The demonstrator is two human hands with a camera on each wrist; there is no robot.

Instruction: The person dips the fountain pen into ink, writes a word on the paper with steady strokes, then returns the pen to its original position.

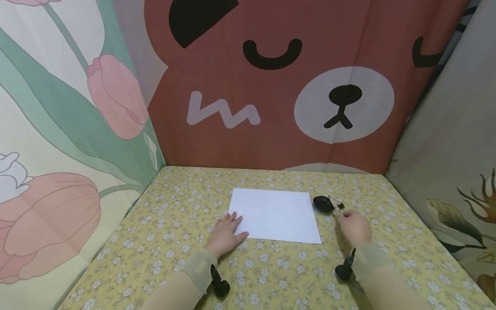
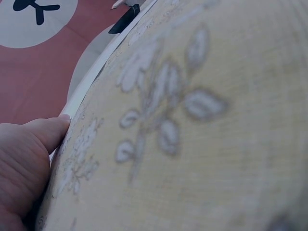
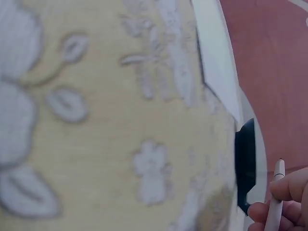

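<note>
Right, starting on the left: the left hand (image 1: 225, 236) rests spread at the near-left corner of the white sheet (image 1: 277, 215), fingers fairly straight, grasping nothing. And that sheet, lying flat on the flower-patterned desk (image 1: 147, 241), looks like thin paper: next to no weight, limp, quick to crease, likely to skid over the cloth if nothing weighs on it. A flat palm or spread fingertips near a corner should steady it; to pick it up, I'd take two opposite edges gently.

Moving across, just beyond the sheet's right edge sits the small black dish (image 1: 323, 205), on the desk with no hand on it. Looks rigid and smooth, maybe a bit slippery; the short tab on its right side seems the handiest hold, though what it's made of I can't tell.

And now the slim white pen (image 3: 275, 209), or perhaps a brush, up in front of the dish's right side in the head view! It should be light and stiff, with the dark tip surely its delicate end, so the shaft is the place to hold. Far right, the right hand (image 1: 355, 228) does just that, pinching the shaft between thumb and fingers, tip pointing away and free.
</note>
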